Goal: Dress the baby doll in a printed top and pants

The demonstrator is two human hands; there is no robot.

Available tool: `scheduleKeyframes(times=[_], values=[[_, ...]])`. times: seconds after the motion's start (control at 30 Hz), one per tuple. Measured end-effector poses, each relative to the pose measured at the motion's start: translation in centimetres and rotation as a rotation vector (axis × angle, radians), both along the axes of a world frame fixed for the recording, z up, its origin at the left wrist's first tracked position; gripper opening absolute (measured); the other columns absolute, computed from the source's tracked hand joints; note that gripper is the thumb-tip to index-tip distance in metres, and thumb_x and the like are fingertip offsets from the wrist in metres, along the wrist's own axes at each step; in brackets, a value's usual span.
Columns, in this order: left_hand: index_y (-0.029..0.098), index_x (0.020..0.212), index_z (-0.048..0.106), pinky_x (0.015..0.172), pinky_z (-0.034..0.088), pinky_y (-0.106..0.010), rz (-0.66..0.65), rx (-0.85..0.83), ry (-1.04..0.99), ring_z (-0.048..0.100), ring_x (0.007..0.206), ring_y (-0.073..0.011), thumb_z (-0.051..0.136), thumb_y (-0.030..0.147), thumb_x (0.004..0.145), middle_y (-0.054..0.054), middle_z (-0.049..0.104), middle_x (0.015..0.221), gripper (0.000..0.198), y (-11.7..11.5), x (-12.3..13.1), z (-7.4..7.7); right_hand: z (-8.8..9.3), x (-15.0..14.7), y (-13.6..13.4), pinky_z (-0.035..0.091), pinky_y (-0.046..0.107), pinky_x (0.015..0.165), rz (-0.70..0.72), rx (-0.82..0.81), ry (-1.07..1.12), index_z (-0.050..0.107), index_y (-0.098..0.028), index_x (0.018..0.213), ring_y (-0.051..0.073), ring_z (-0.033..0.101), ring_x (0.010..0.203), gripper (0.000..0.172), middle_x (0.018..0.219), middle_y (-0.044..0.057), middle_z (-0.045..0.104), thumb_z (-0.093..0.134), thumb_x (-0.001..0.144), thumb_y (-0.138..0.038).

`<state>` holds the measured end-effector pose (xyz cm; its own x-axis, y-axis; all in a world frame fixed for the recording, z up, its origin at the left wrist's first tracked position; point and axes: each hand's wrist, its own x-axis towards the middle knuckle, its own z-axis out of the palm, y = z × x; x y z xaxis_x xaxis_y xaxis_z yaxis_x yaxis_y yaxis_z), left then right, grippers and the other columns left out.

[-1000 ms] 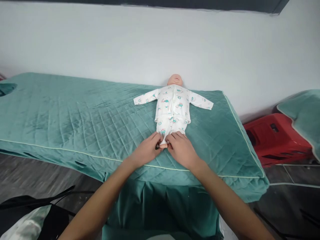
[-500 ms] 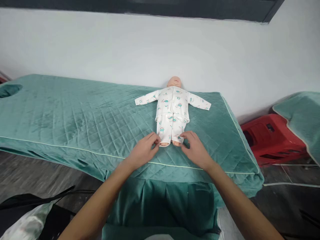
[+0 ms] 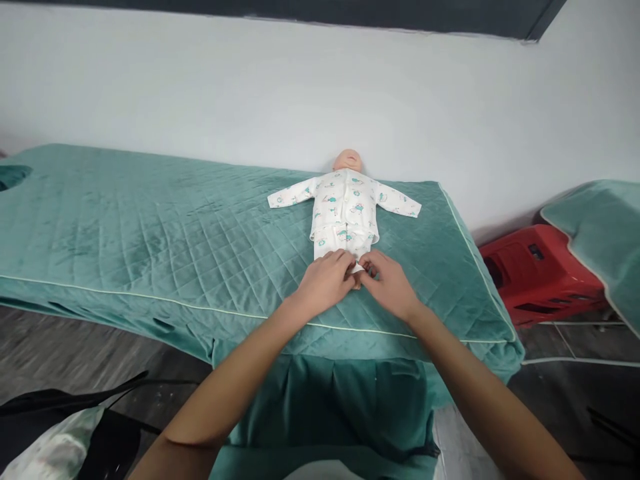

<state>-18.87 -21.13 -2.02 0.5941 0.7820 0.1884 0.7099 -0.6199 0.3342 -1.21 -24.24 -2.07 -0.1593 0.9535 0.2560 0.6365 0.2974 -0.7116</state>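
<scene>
A baby doll (image 3: 348,160) lies on its back, head toward the wall, dressed in a white patterned shirt (image 3: 345,200) with its sleeves spread wide. Matching trousers (image 3: 330,241) cover its legs. Both my hands meet at the trouser leg on the right. My left hand (image 3: 330,277) is closed, its fingertips pinching the cuff from the left. From the other side my right hand (image 3: 387,277) pinches the same cuff, which is lifted a little between them. One foot shows just below; the other leg's end is hidden behind my left hand.
The doll rests on a bed with a green quilted cover (image 3: 150,220), against a white wall (image 3: 300,93). A red plastic stool (image 3: 543,273) stands at the right, beside another green-covered surface (image 3: 595,220). A black bag (image 3: 115,440) sits at the lower left.
My left hand has moved right, from the left trouser cuff to the right one. Both hands have come together and the right cuff is now raised between them.
</scene>
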Motion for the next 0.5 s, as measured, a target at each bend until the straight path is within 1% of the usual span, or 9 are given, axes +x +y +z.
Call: scheduleKeyframes(times=[0.07,0.13,0.23,0.3,0.43,0.5], values=[[0.022,0.101,0.061,0.073,0.047,-0.034,0.046,-0.006,-0.018,0.064,0.091,-0.0208,0.057,0.024,0.093,-0.002,0.068,0.101,0.009,0.1,0.0,-0.1,0.4,0.2,-0.3,0.040,0.028,0.072,0.035,0.013,-0.004,0.057,-0.021,0.084,0.015,0.054,0.077,0.007,0.083,-0.001,0.059,0.058,0.085,-0.014],[0.023,0.103,0.062,0.071,0.047,-0.033,0.084,0.005,-0.053,0.065,0.091,-0.0199,0.056,0.022,0.093,-0.001,0.069,0.103,0.012,0.2,-0.1,-0.2,0.4,0.4,-0.5,0.040,0.028,0.071,0.057,0.006,-0.003,0.057,-0.021,0.084,0.015,0.053,0.075,0.005,0.081,-0.001,0.058,0.059,0.089,-0.019],[0.022,0.105,0.063,0.072,0.048,-0.032,0.099,0.053,-0.065,0.066,0.093,-0.0197,0.053,0.019,0.094,-0.002,0.069,0.105,0.015,0.0,-0.5,-0.5,0.0,0.9,-0.8,0.041,0.028,0.072,0.079,-0.025,-0.025,0.058,-0.021,0.084,0.015,0.054,0.077,0.010,0.084,0.000,0.059,0.059,0.093,-0.025],[0.021,0.104,0.063,0.075,0.049,-0.032,0.066,0.093,-0.044,0.065,0.094,-0.0203,0.051,0.017,0.095,-0.004,0.068,0.104,0.015,-0.3,-0.7,-0.7,-0.3,1.2,-0.9,0.041,0.029,0.073,0.098,-0.042,-0.056,0.058,-0.020,0.085,0.015,0.056,0.079,0.011,0.088,0.000,0.060,0.059,0.094,-0.026],[0.019,0.103,0.062,0.080,0.050,-0.032,-0.050,0.133,-0.055,0.063,0.094,-0.0197,0.049,0.015,0.096,-0.005,0.065,0.103,0.016,-1.2,-1.0,-1.1,-0.6,1.4,-1.3,0.040,0.029,0.072,0.108,-0.073,-0.098,0.058,-0.020,0.087,0.015,0.056,0.079,0.013,0.089,0.001,0.060,0.059,0.096,-0.029],[0.018,0.101,0.062,0.081,0.051,-0.032,-0.096,0.144,-0.064,0.062,0.093,-0.0192,0.047,0.013,0.096,-0.006,0.063,0.102,0.017,-1.6,-1.2,-1.2,-0.7,1.3,-1.6,0.040,0.029,0.072,0.120,-0.088,-0.105,0.057,-0.020,0.087,0.016,0.056,0.078,0.011,0.088,0.001,0.060,0.058,0.095,-0.026]])
